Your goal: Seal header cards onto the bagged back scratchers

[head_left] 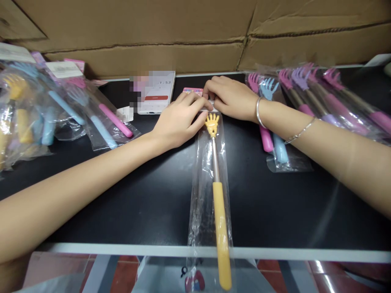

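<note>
A yellow back scratcher (220,211) with a hand-shaped head lies inside a long clear plastic bag (200,191) on the black table (152,195); its handle end hangs over the near edge. My left hand (180,120) and my right hand (230,97) meet at the bag's far end. Both have fingers pinched together on the bag's top, beside a small pink card (192,90). A bangle and a thin chain bracelet circle my right wrist.
Bagged back scratchers in pink, blue and purple (308,101) lie at the right, and more bagged ones (45,110) pile at the left. A white phone (157,95) showing a timer lies at the back. Cardboard boxes (183,32) wall the far side.
</note>
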Motion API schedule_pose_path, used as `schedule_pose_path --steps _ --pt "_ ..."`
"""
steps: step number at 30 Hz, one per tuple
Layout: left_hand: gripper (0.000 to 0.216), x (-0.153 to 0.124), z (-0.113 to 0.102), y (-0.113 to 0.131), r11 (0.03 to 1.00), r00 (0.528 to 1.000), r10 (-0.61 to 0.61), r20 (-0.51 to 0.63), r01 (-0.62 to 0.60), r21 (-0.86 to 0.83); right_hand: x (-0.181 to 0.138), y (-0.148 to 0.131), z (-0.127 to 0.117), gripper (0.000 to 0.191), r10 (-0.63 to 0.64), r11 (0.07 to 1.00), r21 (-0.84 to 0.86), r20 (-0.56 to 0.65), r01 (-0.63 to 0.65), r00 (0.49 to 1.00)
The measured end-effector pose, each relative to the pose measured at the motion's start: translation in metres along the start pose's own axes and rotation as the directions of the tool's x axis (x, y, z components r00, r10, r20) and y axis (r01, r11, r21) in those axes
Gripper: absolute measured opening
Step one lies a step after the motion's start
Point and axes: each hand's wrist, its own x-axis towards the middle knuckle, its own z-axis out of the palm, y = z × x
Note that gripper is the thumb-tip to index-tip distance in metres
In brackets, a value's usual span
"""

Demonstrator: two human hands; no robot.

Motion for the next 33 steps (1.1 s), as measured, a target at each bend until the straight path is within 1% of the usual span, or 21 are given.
schedule_pose_path --steps 13,23,30,33 --pt "0.036 -0.0005 0.0001 0.0001 1.0 1.0 0.004 -0.019 -0.004 -0.009 -0.0002 0.0014 0.0019 0.022 -0.01 1.0 0.016 -0.035 0.011 0.999" --pt "0.037 -0.0005 -0.0022 0.0015 1.0 1.0 -0.011 0.008 0.011 -0.024 0.0001 0.0017 0.0022 0.019 0.001 0.998 0.064 -0.051 0.002 0.999" --pt "0.036 -0.0005 -0.0019 0.0009 0.999 1.0 -0.015 0.011 0.015 -0.029 -0.0004 0.0004 -0.001 0.02 -0.023 0.999 0.045 -0.025 0.024 0.999" --pt "0.037 -0.0005 -0.002 0.0005 0.999 1.0 -0.02 0.019 0.02 -0.027 -0.0002 -0.0025 -0.0029 0.023 0.002 1.0 0.019 0.005 -0.002 1.0"
